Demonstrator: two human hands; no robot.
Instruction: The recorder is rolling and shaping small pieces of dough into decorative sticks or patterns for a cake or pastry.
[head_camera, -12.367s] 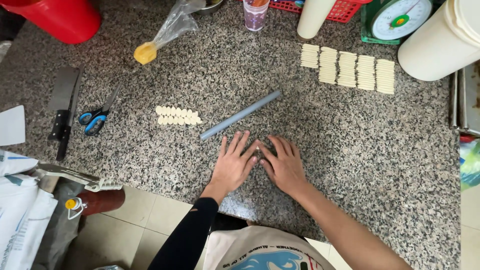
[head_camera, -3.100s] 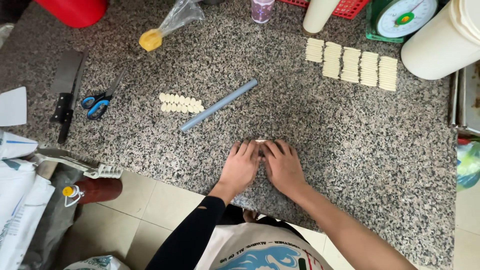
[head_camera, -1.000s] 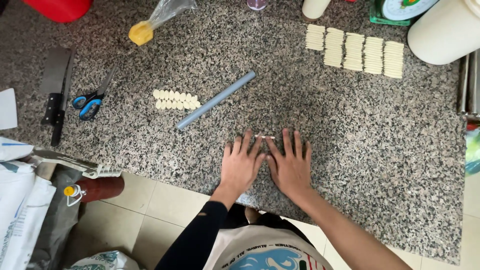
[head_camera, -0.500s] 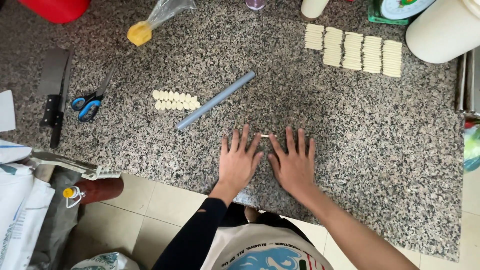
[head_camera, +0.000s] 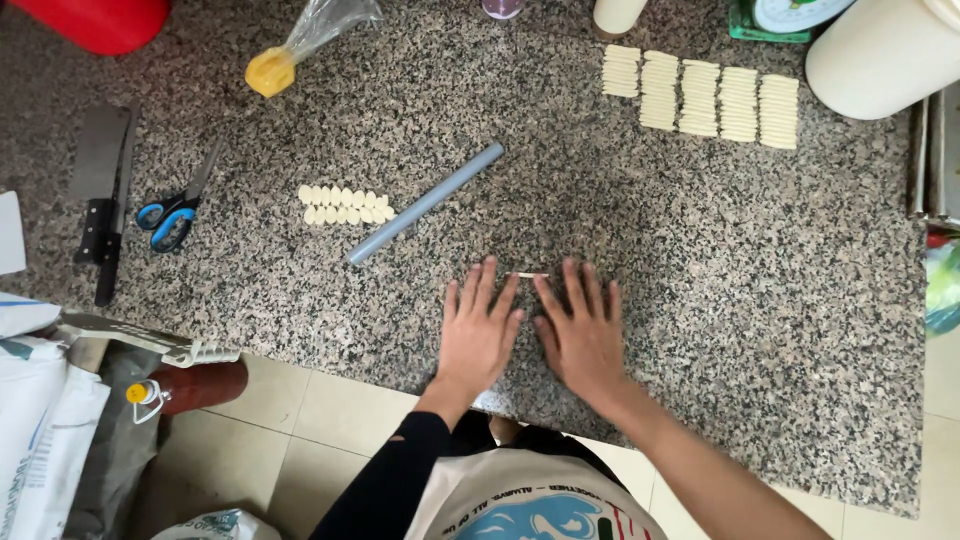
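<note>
Both hands lie flat on the granite counter (head_camera: 700, 280) at its near edge, left hand (head_camera: 480, 330) and right hand (head_camera: 583, 335) side by side with fingers spread open, gripping nothing. A thin dough strip (head_camera: 530, 275) lies under their fingertips, showing between them. A grey rod (head_camera: 425, 203) lies far-left of the hands, small dough pieces (head_camera: 345, 205) just beside it.

I look down on a speckled granite counter (head_camera: 700, 300). On it lie a grey rod (head_camera: 425, 203), two short rows of pale dough pieces (head_camera: 344, 205), stacked pale strips (head_camera: 700, 95), blue-handled scissors (head_camera: 175, 205), a cleaver (head_camera: 100, 190), and what may be a thin dough strand (head_camera: 530, 275).
</note>
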